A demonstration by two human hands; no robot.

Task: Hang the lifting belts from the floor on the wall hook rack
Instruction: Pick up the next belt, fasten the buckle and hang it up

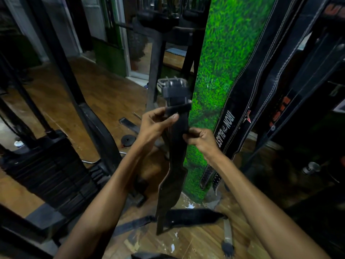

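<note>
Both hands, left [155, 124] and right [200, 140], are gripping a long black leather lifting belt [173, 174] hanging upright beside a green turf panel [220, 71].

We cannot see the tops of the hanging belts [248, 81] on the right; the upper edge cuts them off, so whatever holds them stays out of sight. The orange lettering [280, 113] on the far belt is too dark to read. The belt on the floor [194, 216] runs partly behind the held belt [173, 180]. A dark object [153, 256] is cut by the bottom edge.
</note>
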